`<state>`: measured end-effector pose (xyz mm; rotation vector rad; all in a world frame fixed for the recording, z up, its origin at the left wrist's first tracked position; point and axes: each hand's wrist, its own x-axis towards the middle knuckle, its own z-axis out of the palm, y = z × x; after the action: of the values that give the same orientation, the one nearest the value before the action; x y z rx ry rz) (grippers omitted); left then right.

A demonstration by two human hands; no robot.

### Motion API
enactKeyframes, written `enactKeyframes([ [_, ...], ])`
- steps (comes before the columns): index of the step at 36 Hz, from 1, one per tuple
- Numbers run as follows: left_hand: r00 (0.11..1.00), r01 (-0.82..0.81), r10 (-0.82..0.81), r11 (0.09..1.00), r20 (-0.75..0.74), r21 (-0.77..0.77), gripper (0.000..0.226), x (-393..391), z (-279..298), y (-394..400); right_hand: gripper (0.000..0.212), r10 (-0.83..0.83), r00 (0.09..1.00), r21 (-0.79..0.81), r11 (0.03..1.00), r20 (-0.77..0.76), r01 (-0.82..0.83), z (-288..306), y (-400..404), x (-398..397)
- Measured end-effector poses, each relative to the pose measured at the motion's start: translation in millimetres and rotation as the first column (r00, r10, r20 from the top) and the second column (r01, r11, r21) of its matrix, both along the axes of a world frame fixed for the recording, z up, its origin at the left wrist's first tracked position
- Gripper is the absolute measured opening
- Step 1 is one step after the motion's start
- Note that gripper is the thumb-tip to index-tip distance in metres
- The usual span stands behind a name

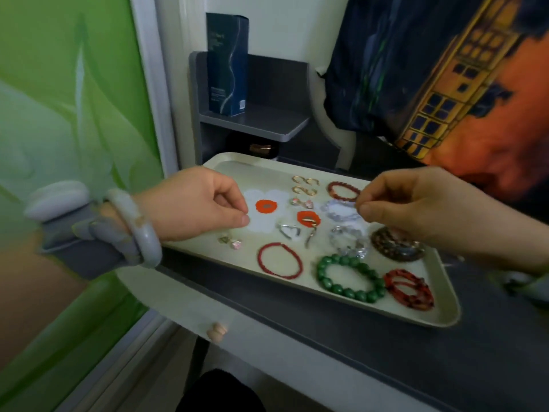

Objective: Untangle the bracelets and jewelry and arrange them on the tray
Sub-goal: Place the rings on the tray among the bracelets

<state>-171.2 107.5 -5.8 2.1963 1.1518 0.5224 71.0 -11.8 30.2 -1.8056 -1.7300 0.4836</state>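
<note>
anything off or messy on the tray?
Mostly tidy. One oddity: the clear crystal bracelets in the middle of the tray overlap in a loose heap, still looking tangled, while the green bead bracelet and thin red bracelet lie separate.

Bracelets (350, 278) on tray (445, 310), tray on shelf (356, 346), box (227, 63) behind

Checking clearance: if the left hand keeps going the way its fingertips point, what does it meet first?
The left hand points right across the cream plastic tray. First in line looks like the orange-red round disc on the white flower print, then the gold hoop earrings. Hand height above the tray is unclear, so it may pass over.
</note>
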Motion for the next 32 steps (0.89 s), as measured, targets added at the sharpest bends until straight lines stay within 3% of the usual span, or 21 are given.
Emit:
enactKeyframes([
  [10,0.978,0.21,-0.209,0.976,-0.016,0.05,0.007,96.8,8.8,-54.6,0.007,-0.264,0.956,0.007,0.964,-0.129,0.268,-29.7,-33.1,110.3],
  [14,0.951,0.308,-0.306,0.948,-0.04,0.085,0.005,137.5,10.1,-71.2,0.011,-0.33,0.942,0.018,0.943,-0.063,0.332,-51.0,-36.8,136.8],
  [17,0.936,0.348,-0.334,0.927,-0.113,0.139,0.007,168.4,9.0,-79.6,0.006,-0.329,0.941,0.017,0.944,0.076,0.328,-55.1,-37.6,146.6],
  [23,0.901,0.402,-0.299,0.85,-0.316,0.342,0.016,221.9,3.3,-90.9,0.003,-0.272,0.957,-0.009,0.962,0.105,0.274,-60.7,-41.4,152.1],
  [27,0.841,0.452,-0.281,0.835,-0.463,0.315,0.022,237.9,-3.5,-89.8,0.006,-0.237,0.961,-0.03,0.969,0.14,0.244,-61.9,-41.1,150.5],
  [32,0.804,0.488,-0.26,0.803,-0.535,0.343,0.021,246.6,-8.1,-91.9,0.007,-0.201,0.958,-0.044,0.976,0.204,0.214,-67.9,-38.5,149.6],
])
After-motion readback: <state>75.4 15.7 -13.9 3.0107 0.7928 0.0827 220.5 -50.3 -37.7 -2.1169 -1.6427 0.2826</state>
